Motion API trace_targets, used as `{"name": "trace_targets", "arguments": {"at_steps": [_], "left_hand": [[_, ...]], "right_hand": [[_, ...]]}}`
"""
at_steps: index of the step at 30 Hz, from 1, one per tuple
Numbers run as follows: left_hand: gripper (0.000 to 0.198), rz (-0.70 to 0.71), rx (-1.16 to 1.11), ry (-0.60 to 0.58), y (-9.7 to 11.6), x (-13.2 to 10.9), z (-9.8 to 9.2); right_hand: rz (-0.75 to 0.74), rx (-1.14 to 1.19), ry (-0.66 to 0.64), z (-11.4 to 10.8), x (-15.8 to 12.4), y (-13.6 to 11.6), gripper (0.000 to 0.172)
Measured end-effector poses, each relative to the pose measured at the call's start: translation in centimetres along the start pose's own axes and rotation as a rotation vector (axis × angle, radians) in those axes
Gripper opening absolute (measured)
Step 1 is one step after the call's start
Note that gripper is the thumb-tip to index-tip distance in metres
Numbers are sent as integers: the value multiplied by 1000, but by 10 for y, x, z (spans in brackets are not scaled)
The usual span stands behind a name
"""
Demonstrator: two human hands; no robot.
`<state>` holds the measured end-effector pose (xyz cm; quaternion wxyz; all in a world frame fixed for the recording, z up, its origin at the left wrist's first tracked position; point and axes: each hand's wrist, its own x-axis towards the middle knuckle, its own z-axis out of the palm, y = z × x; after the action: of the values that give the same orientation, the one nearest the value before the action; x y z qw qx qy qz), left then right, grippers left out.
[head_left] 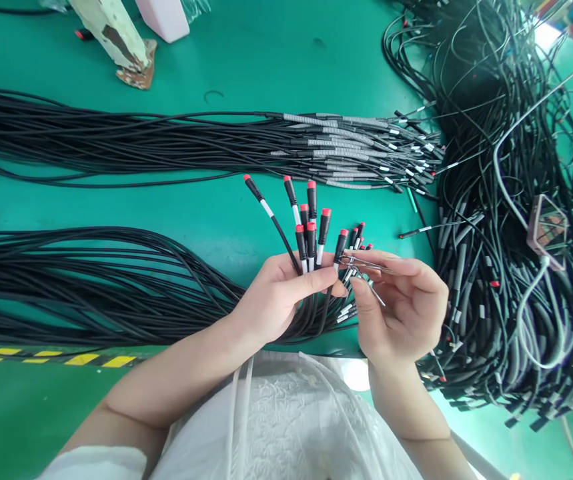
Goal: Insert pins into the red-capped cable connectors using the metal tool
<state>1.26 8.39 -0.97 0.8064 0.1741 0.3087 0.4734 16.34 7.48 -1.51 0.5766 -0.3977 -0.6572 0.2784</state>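
Cables with red-capped connector ends (311, 227) fan up out of your left hand (279, 300), whose fingers are clenched around the bunch, thumb laid across the front, just above the near edge of the green table (216, 60). Your right hand (406, 307) sits just beside it, fingertips touching, and pinches a few thin metal pins (366, 267) between thumb and forefinger (the exact number is too fine to tell), their tips lying against the rightmost connectors of the bunch. The black leads of that bunch trail off to your left as a loose sheaf (76, 280) lying flat on the table. Farther from you, a second sheaf (116, 140) runs across the table and ends in cables with grey ribbed sleeves (346, 147). To your right lies a large tangled heap of cables (506, 267). A white tool (116, 37) stands near the far edge.
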Motion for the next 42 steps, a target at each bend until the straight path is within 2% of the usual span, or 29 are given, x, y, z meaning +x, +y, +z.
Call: {"name": "trace_targets", "arguments": {"at_steps": [7,11,13,15,16,19,26,29,32,34,38,42], "left_hand": [[11,-17,44,21,-2,3,1],[13,30,39,122,-3,6,2],[16,27,46,139,-3,6,2],[22,39,79,113,-1,6,3],[24,51,95,95,0,6,4],[21,68,136,60,6,5,9],[24,-22,366,26,22,1,29],[28,14,369,56,33,6,39],[28,140,361,128,47,16,45],[26,171,348,129,55,21,47],[22,103,363,73,62,25,46],[19,58,404,117,59,24,44]], "right_hand": [[-33,-79,-30,-6,4,1,46],[3,-142,-40,-15,16,2,45],[4,-205,-63,-19,25,1,33],[20,-258,-133,-23,34,-1,13],[43,-271,-176,-24,38,-2,11],[138,-252,-245,-25,48,-4,21],[335,-77,-243,-22,72,-11,36],[410,38,-226,-22,84,-8,40],[407,225,-192,-20,94,-1,38],[368,294,-205,-18,100,1,37],[313,328,-263,-12,104,1,38],[337,332,-267,-6,96,7,42]]}}
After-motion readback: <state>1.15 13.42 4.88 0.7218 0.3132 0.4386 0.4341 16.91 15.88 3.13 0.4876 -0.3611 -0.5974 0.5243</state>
